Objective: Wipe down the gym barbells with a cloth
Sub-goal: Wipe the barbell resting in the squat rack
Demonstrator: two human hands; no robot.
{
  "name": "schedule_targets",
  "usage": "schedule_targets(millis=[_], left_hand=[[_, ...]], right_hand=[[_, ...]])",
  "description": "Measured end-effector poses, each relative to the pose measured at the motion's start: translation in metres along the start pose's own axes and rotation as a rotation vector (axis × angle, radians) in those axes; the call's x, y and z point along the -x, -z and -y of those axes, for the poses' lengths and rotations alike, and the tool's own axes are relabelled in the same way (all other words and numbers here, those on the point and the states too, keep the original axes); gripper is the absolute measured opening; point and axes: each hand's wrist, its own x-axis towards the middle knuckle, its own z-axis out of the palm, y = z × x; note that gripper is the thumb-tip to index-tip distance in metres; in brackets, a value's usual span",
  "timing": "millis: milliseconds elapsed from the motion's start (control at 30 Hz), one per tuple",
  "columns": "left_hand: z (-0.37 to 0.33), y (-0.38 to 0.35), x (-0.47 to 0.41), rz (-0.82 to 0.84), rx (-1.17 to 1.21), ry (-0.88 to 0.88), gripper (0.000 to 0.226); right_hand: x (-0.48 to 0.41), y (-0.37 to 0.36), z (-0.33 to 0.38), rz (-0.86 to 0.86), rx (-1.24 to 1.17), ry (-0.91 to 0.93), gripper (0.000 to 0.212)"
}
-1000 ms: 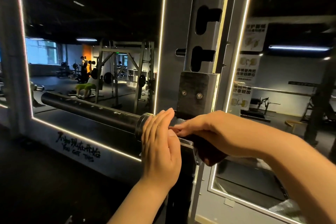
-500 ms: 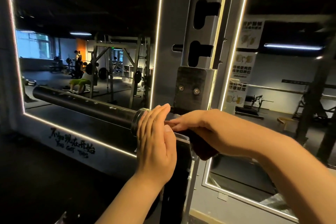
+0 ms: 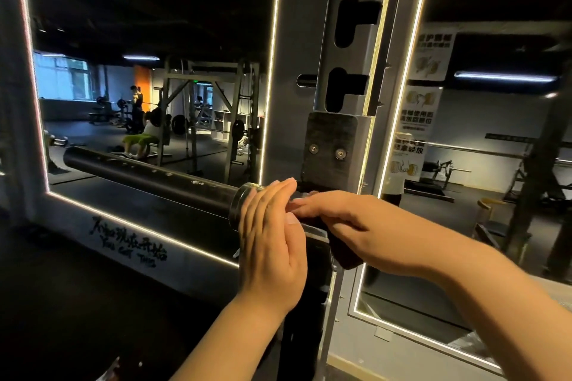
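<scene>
Head view. The black, smooth, cylindrical barbell sleeve (image 3: 148, 178) lies in the rack and ends at its bright steel collar (image 3: 240, 204). Neither hand has shifted along the bar since the earlier frames; only the viewpoint has moved. Wiping thus seems held at this spot, with the sleeve probably still to do. Against the collar, the left hand (image 3: 272, 241) stands flat, fingers straight, holding nothing. Just right of the collar, the right hand (image 3: 349, 219) presses a dark, limp cloth (image 3: 346, 254) onto the bar, fingers nearly straight. Above the collar is a matte black bolted pad (image 3: 331, 145) on the grey slotted steel upright (image 3: 349, 40).
</scene>
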Motion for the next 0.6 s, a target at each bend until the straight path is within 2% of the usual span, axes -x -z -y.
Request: schedule_targets(millis=[133,300,400,467,567,600], left_hand=[[0.002,0.001,0.0,0.015,-0.01,-0.024,0.046],[0.001,0.001,0.001,0.013,-0.017,-0.017,0.046],[0.001,0.0,0.001,0.007,-0.012,-0.021,0.046],[0.002,0.0,0.0,0.0,-0.014,-0.023,0.045],[0.0,0.0,0.0,-0.001,-0.019,-0.01,0.045],[0.0,0.0,0.0,0.001,-0.023,-0.014,0.045]], right_hand=[[0.03,0.009,-0.014,-0.015,-0.022,-0.072,0.042],[0.01,-0.001,0.001,-0.126,0.163,-0.033,0.039],[-0.004,-0.007,0.002,-0.146,0.066,0.022,0.044],[-0.003,-0.01,-0.004,-0.127,0.028,-0.031,0.045],[0.017,-0.02,-0.017,-0.138,0.07,-0.03,0.034],[0.022,-0.023,-0.022,-0.177,0.159,0.002,0.025]])
